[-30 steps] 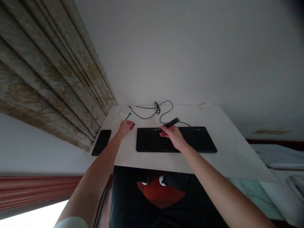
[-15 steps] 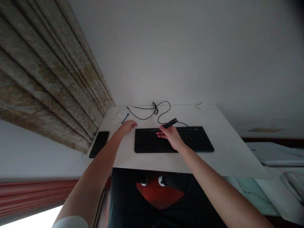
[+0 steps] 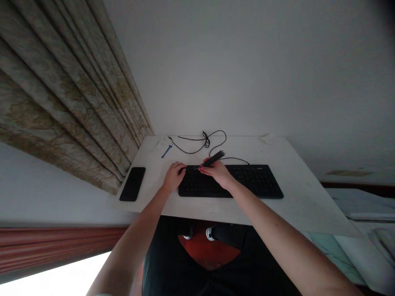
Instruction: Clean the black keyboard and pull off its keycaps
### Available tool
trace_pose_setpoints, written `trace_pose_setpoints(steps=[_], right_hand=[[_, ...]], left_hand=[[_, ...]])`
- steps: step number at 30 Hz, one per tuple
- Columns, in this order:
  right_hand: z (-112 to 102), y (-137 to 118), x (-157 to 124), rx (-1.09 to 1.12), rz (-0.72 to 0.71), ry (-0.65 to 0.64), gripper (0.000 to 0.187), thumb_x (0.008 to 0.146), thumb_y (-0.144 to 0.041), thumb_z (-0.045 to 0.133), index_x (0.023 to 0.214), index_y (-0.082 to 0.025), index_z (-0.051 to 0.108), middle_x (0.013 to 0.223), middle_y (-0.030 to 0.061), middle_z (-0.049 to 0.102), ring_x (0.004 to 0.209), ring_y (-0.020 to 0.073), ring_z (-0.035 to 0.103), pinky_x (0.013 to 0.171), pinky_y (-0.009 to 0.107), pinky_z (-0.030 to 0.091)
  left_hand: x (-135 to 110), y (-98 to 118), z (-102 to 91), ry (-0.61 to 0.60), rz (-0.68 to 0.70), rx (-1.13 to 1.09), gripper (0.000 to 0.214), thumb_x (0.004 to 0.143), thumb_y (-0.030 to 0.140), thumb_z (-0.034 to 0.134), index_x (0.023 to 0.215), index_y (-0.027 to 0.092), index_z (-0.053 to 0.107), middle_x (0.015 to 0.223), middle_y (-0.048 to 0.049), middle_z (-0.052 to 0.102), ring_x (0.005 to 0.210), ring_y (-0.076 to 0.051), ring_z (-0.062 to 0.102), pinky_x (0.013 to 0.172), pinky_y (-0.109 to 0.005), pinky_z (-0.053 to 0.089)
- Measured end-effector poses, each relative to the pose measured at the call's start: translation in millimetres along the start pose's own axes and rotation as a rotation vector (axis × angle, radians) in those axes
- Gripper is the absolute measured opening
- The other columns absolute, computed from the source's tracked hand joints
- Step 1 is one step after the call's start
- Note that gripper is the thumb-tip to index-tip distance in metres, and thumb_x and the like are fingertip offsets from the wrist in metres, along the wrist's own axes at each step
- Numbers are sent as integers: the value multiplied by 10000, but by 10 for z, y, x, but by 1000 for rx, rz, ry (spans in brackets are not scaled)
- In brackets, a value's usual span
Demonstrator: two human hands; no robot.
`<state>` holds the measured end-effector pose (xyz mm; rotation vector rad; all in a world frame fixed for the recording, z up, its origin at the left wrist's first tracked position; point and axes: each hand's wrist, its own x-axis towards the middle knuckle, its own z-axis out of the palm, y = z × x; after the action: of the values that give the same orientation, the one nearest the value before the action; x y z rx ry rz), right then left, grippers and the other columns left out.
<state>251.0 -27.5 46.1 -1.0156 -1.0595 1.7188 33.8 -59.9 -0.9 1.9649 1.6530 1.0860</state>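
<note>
The room is rather dim, and a soft grey light lies over the wall (image 3: 247,74). The strongest light is one white patch (image 3: 52,273) at the lower left corner, so burned out that no detail can be seen inside it. The counter (image 3: 302,205) shows only weak, soft shadows. The curtain (image 3: 61,102) looks stretched and bent toward the picture edge, and the counter edges lean too. The upper right corner falls dark, and the small keys of the keyboard (image 3: 256,183) look a little soft.
</note>
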Motion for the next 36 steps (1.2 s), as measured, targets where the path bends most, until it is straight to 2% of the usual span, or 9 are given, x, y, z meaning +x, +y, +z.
trace_pose_setpoints(steps=[2,5,8,12,18,23,29,36], right_hand=[[73,28,91,-96,-28,-17,312,689,-131,813,900,-202,595,779,0,700,738,177,732,737,331,639],[141,49,237,-366,-94,-50,200,728,-159,766,882,-190,642,740,3,693,666,164,700,643,291,596],[160,47,345,-595,-146,-126,118,747,-150,712,855,-183,676,713,-1,697,632,156,675,632,267,548],[165,35,387,-716,-182,-199,85,755,-157,681,832,-192,677,706,-6,698,648,166,671,629,256,509],[194,9,368,-910,-290,-149,121,746,-162,697,862,-196,689,692,-2,686,633,169,636,620,256,460],[207,-6,374,-982,-301,-189,105,749,-140,677,846,-182,678,676,0,674,612,160,616,586,241,425],[244,-19,410,-1009,-250,-242,102,756,-137,668,853,-163,688,700,15,684,643,168,639,605,244,444],[280,-18,483,-999,-323,-251,107,770,-131,670,871,-165,671,787,40,713,714,177,660,657,254,464]], left_hand=[[-48,-2,41,37,-12,-8,245,895,138,550,1015,218,748,1095,-78,696,1122,-228,613,1069,-448,478],[-83,-21,50,55,-9,-11,282,883,106,535,1022,219,753,1141,-83,696,1161,-239,597,1092,-469,464],[-101,-32,40,60,-17,-8,311,863,77,531,1026,218,755,1159,-78,701,1163,-240,602,1097,-467,468],[-113,-43,35,73,-48,-18,343,847,51,513,1007,225,761,1152,-64,711,1144,-232,619,1095,-458,481],[-113,-37,39,49,-29,20,333,838,57,539,1007,225,772,1166,-65,712,1158,-240,610,1094,-459,483],[-123,-14,33,30,28,87,387,837,50,542,1105,230,755,1190,-56,705,1181,-228,593,1105,-451,483],[-136,-24,55,62,58,135,352,845,57,543,1062,214,770,1173,-55,713,1180,-218,596,1106,-443,496],[-139,-17,47,67,61,118,350,844,54,547,1060,211,774,1151,-63,721,1161,-219,607,1093,-444,508]])
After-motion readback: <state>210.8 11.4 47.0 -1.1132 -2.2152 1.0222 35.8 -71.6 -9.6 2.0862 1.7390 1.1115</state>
